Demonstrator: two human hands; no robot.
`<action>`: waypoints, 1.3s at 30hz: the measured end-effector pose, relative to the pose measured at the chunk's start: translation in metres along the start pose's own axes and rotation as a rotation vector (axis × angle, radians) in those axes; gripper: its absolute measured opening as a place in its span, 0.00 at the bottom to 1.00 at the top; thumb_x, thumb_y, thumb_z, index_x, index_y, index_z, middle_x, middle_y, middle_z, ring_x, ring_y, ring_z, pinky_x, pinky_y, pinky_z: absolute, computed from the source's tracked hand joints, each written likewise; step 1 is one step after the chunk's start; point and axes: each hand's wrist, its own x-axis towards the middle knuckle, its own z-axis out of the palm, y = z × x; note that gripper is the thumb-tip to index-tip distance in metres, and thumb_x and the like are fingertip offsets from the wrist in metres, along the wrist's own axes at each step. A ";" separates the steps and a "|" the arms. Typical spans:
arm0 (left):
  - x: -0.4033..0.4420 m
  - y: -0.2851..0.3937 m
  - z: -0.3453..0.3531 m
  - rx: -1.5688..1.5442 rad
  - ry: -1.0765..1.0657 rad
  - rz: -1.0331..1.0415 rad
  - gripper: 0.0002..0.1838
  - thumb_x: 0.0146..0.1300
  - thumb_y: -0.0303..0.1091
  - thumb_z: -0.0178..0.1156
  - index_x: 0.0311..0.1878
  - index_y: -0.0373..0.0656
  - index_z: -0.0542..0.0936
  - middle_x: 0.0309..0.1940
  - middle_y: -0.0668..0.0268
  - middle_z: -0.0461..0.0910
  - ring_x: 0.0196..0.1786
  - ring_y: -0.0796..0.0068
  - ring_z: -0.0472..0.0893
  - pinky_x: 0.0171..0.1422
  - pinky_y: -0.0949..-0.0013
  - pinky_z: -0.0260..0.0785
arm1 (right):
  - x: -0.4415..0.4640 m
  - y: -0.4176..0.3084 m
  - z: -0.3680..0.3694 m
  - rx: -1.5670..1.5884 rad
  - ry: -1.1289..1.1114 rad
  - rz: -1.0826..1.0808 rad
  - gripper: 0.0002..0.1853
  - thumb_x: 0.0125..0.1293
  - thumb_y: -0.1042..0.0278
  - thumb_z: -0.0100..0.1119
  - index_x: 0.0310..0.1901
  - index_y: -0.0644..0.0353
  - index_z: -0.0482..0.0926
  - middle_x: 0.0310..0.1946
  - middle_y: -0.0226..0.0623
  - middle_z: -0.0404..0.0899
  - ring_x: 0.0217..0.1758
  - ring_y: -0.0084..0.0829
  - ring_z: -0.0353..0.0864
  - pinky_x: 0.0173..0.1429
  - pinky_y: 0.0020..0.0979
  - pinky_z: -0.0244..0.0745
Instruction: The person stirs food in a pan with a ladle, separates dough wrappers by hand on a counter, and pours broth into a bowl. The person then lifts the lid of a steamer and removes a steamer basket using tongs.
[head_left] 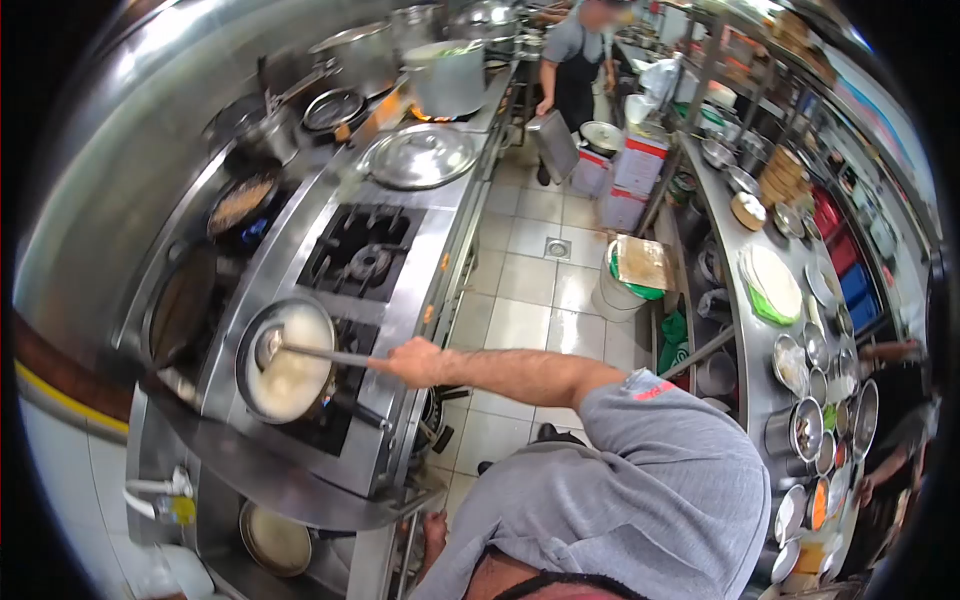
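Note:
My right hand (415,362) is closed around the handle of a metal ladle (330,353). Its round bowl dips into a pan (246,385) of creamy, pale sauce (297,375), where lumps show in the liquid. The pan sits on a stove burner, and its dark handle (360,410) points toward my body. Low in the view, my left hand (434,528) is beside the front edge of the stove counter. My shirt and the counter edge partly hide it, so its fingers are unclear.
Beside the pan is a bare burner (365,262), then a large metal lid (422,157) and a tall pot (444,85) over flame. Another pan (275,540) stands lower left. Behind me runs a counter with bowls (795,430). A co-worker (575,70) holds a metal container in the aisle.

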 end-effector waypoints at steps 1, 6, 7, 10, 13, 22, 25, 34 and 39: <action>0.005 0.006 0.001 0.018 -0.021 0.016 0.13 0.54 0.38 0.62 0.35 0.38 0.76 0.15 0.68 0.68 0.12 0.76 0.66 0.14 0.69 0.57 | -0.001 -0.001 -0.002 0.037 -0.029 0.016 0.30 0.54 0.68 0.53 0.62 0.46 0.63 0.36 0.44 0.77 0.42 0.43 0.79 0.42 0.44 0.74; 0.032 0.042 0.009 0.095 -0.197 0.059 0.12 0.54 0.38 0.62 0.34 0.39 0.76 0.15 0.68 0.69 0.11 0.75 0.65 0.12 0.69 0.56 | -0.053 -0.010 -0.031 0.071 0.271 -0.102 0.23 0.54 0.63 0.60 0.53 0.52 0.71 0.42 0.43 0.70 0.47 0.41 0.72 0.49 0.42 0.68; 0.026 0.054 0.009 0.150 -0.249 0.032 0.13 0.54 0.38 0.61 0.35 0.38 0.77 0.17 0.66 0.71 0.12 0.74 0.67 0.14 0.68 0.58 | -0.068 -0.010 -0.035 0.245 0.249 -0.159 0.20 0.54 0.62 0.60 0.50 0.56 0.73 0.41 0.43 0.71 0.45 0.40 0.73 0.48 0.40 0.69; 0.019 0.093 0.031 0.356 -0.241 0.083 0.16 0.53 0.40 0.61 0.39 0.37 0.78 0.24 0.62 0.76 0.20 0.70 0.73 0.22 0.66 0.65 | -0.125 -0.017 -0.051 0.970 0.071 -0.434 0.14 0.59 0.63 0.60 0.40 0.66 0.76 0.30 0.37 0.75 0.34 0.27 0.74 0.38 0.30 0.71; 0.020 0.127 0.076 0.650 -0.123 0.227 0.20 0.52 0.42 0.62 0.42 0.36 0.77 0.30 0.58 0.79 0.29 0.66 0.78 0.32 0.65 0.71 | -0.200 -0.034 -0.073 1.255 -0.109 -0.701 0.16 0.64 0.59 0.56 0.43 0.66 0.76 0.38 0.37 0.73 0.43 0.28 0.72 0.45 0.29 0.68; 0.033 0.173 0.265 0.795 -0.259 0.572 0.26 0.50 0.45 0.63 0.46 0.34 0.76 0.38 0.54 0.79 0.42 0.63 0.79 0.46 0.64 0.71 | -0.379 0.050 -0.097 1.247 -0.032 -0.734 0.13 0.66 0.63 0.53 0.38 0.67 0.76 0.31 0.39 0.71 0.36 0.33 0.68 0.43 0.35 0.63; 0.017 0.193 0.324 0.758 -0.345 0.596 0.28 0.49 0.46 0.63 0.48 0.34 0.76 0.42 0.53 0.79 0.47 0.62 0.78 0.51 0.65 0.70 | -0.432 0.083 -0.104 1.223 -0.069 -0.629 0.13 0.65 0.64 0.53 0.34 0.67 0.76 0.28 0.39 0.72 0.35 0.35 0.69 0.42 0.35 0.64; -0.041 0.281 0.387 1.119 -0.562 0.626 0.30 0.51 0.49 0.61 0.51 0.34 0.75 0.49 0.50 0.76 0.55 0.57 0.75 0.59 0.63 0.66 | -0.522 0.113 -0.097 1.284 0.231 -0.268 0.15 0.63 0.64 0.56 0.46 0.67 0.77 0.37 0.38 0.75 0.41 0.31 0.73 0.48 0.31 0.67; -0.009 0.301 0.408 1.275 -0.548 0.581 0.31 0.52 0.54 0.59 0.50 0.36 0.76 0.50 0.51 0.76 0.55 0.57 0.74 0.59 0.62 0.66 | -0.538 0.142 -0.076 1.339 0.287 -0.057 0.15 0.63 0.64 0.57 0.46 0.66 0.77 0.42 0.39 0.75 0.48 0.32 0.72 0.53 0.31 0.65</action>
